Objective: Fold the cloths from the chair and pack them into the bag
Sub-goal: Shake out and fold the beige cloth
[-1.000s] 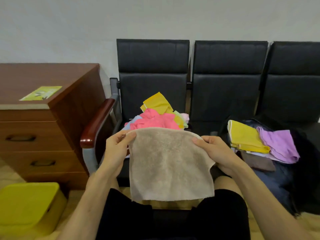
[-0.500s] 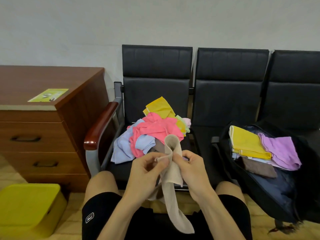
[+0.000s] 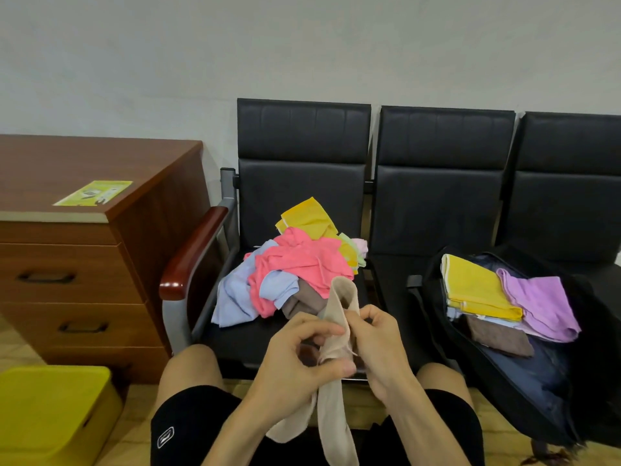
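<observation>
Spread flat a second ago, the beige terry cloth [image 3: 339,299] is now gathered into a narrow hanging strip.
Both the left grip [image 3: 295,361] and the right grip [image 3: 379,344] pinch it between curled fingers and thumbs, with its looped top above them and its tail dangling below. The edges look uneven, so the fold may come out crooked or slip loose. The open black fabric bag [image 3: 487,390] lies well to the right of the grips.

A beige cloth [image 3: 338,306], bunched into a long strip, hangs pinched between the left hand [image 3: 295,361] and right hand [image 3: 379,344]. A heap of crumpled cloths [image 3: 295,264], pink, yellow, pale blue and brown, sits on the black chair [image 3: 302,183]. The open dark bag [image 3: 524,375] on the next seat holds folded cloths [image 3: 477,290], yellow, purple and brown.
</observation>
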`<state>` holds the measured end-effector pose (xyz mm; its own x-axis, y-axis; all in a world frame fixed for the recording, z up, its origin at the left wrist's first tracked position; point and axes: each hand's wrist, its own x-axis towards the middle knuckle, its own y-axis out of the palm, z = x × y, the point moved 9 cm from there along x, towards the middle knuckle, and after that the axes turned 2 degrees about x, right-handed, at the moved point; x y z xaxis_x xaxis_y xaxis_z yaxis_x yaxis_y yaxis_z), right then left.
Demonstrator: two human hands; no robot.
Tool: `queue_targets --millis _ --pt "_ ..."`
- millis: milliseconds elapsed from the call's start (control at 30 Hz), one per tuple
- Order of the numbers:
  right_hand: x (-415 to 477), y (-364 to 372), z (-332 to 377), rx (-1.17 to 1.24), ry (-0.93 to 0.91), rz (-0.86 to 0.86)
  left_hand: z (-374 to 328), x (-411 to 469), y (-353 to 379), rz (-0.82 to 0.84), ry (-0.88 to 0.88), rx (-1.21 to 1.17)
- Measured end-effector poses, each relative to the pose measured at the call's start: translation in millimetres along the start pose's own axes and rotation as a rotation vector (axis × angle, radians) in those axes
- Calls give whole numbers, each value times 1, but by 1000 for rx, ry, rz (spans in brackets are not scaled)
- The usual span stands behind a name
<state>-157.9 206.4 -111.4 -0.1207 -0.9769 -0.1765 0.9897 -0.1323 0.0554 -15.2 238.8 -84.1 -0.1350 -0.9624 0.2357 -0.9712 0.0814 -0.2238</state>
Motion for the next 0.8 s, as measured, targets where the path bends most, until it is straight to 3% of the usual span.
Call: queue_targets --millis 67,233,400,567,633,800 --pt "-2 1 -1 88 80 42 -3 0 1 16 38 83" --pt "-6 7 8 112 113 146 -7 3 -11 -142 141 235" --pt "-5 -1 24 116 -64 88 -8 13 -25 -237 94 70" --pt "3 -24 20 64 -230 -70 -16 30 -37 -238 57 109" --pt "13 -22 11 20 -182 9 -25 33 -40 -213 104 120" --pt "10 9 -9 214 18 444 -45 41 -35 25 245 174"
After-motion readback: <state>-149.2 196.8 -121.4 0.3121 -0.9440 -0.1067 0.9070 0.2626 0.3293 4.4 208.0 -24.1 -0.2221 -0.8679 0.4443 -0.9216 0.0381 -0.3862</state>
